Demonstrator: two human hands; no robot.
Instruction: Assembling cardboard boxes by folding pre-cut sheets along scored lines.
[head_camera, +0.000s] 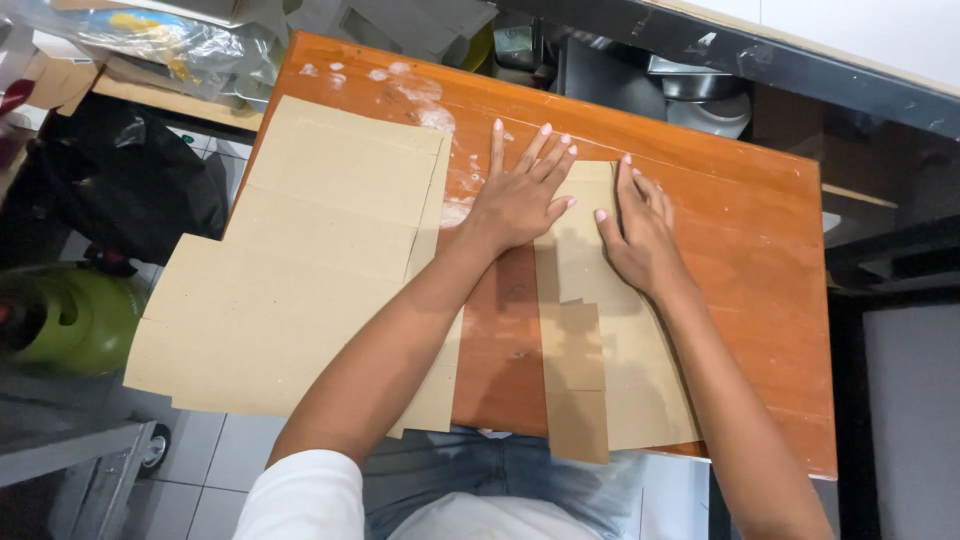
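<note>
Both hands are pressing flat on a folded piece of brown cardboard (600, 340) that is lying on the right half of an orange wooden table (760, 260). The left hand (520, 200) is resting w/ fingers spread and stretched out, palm down, partly on the cardboard's top left corner and partly on the bare tabletop. The right hand (640, 235) is lying palm down just beside it, fingers straight and close together, on the upper part of the same piece – neither hand is gripping anything, both are open and flat. The piece is running from the hands down to the near table edge, w/ a narrower flap (575, 380) lying on top at its lower left.

To the left, a larger stack of flat cardboard sheets (300, 270) is overhanging the table's left edge – the left forearm is crossing over its lower right corner. White smears (420, 90) are showing on the tabletop near the far edge. A green gas cylinder (70, 315) is standing on the floor at left.
</note>
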